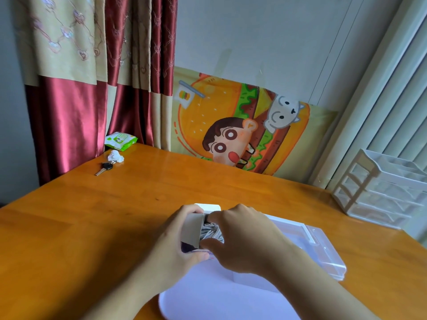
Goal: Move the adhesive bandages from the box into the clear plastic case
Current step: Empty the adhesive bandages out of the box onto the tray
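Both hands grip cardboard box [191,229] of papery bandages [211,232].

The left hand [175,236] is gripping the open box [191,232] above the table [115,204], while the right hand [245,239] is pinching the bandages [211,232] in its mouth. The clear case [323,248] is lying open just right, under the right wrist.

Clear plastic case [323,245] partly behind right hand [245,241]; bandages [211,232] mostly hidden.
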The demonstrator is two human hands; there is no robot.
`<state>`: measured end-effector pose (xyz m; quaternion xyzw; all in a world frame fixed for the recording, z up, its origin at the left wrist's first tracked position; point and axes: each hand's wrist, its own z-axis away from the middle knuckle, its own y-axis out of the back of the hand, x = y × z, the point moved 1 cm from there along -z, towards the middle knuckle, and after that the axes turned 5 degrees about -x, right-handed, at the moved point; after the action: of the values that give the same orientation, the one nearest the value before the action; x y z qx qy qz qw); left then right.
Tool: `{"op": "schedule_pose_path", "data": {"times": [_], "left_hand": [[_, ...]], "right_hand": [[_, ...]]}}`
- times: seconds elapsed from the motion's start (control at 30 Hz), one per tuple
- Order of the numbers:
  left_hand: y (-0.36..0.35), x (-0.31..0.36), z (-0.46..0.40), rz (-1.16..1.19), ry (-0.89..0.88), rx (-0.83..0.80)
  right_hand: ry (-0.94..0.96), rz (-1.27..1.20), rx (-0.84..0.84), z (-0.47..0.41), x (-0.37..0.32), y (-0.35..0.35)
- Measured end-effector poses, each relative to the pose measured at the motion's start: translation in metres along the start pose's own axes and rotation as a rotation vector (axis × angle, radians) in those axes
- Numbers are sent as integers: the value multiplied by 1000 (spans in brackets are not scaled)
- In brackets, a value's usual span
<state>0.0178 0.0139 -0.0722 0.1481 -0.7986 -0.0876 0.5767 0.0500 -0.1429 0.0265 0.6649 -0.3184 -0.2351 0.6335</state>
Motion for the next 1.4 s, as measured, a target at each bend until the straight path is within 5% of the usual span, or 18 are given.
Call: {"op": "schedule_pose_path", "data": {"times": [0.4, 0.97, 1.4], "left_hand": [[4, 1, 0, -58, -21, 2], [6, 0, 0, -22, -33, -12], [4, -5, -1, 25, -10, -29]], "right_hand": [[60, 156, -122, -2, 2, 7], [151, 118, 40, -3, 6, -7], [109, 186, 12, -8, -5, 1]]}}
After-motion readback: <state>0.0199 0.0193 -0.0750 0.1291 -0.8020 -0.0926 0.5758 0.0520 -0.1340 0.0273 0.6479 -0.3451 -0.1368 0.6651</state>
